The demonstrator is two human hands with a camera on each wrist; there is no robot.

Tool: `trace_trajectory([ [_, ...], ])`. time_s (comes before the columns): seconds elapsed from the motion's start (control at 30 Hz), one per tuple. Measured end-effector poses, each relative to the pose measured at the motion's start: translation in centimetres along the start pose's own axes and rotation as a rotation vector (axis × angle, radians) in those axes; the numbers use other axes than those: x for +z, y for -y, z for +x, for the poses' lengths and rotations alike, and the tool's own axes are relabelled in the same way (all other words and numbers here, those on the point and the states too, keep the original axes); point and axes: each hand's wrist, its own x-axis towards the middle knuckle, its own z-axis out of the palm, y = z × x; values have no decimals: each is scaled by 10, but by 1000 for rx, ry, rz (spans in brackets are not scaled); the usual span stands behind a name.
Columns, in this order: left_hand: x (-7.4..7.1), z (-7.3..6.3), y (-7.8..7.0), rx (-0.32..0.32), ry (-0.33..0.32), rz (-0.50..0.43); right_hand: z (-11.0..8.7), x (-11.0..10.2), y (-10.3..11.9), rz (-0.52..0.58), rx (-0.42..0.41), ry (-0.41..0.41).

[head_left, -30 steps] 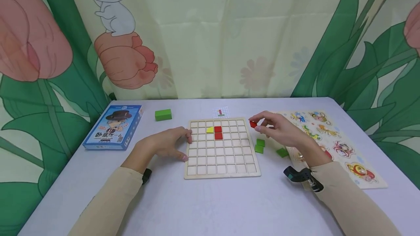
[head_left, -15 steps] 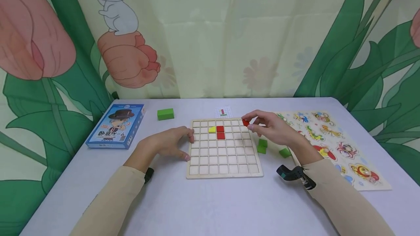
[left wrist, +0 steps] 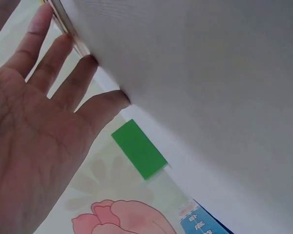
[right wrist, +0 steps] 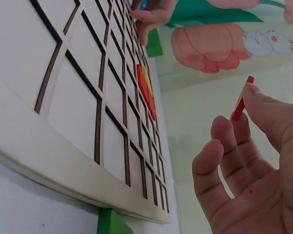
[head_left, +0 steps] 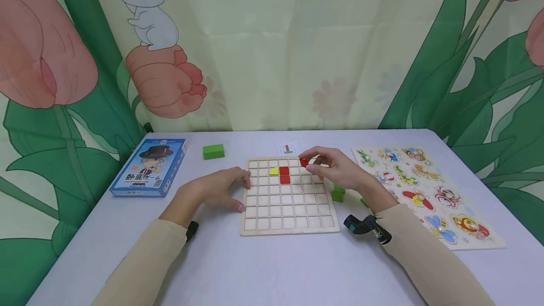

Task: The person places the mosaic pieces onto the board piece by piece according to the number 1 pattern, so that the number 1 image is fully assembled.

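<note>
A wooden grid board lies flat on the table. One yellow tile and two red tiles sit in its upper cells. My left hand rests at the board's left side, fingers spread, fingertips right at the edge; the left wrist view has these extended fingers. Between thumb and fingertips my right hand pinches a thin red tile over the board's upper right part. In the right wrist view, that tile is held apart from the grid surface.
Green tiles lie beside the board's right edge, partly behind the right forearm. A green block and a blue game box stand at left. Behind the board lies a small pattern card; an insect puzzle board is at right.
The right hand, pinching the red tile, has moved left from beside the board to above its upper right cells. The left hand stays at the board's edge.
</note>
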Motion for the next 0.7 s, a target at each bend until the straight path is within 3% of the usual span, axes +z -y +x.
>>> trace_trajectory([
  [0.4, 1, 0, 2, -1, -2, -3, 11, 15, -3, 7, 10, 35],
  [0.7, -1, 1, 3, 10, 5, 10, 18, 23, 0, 9, 21, 105],
])
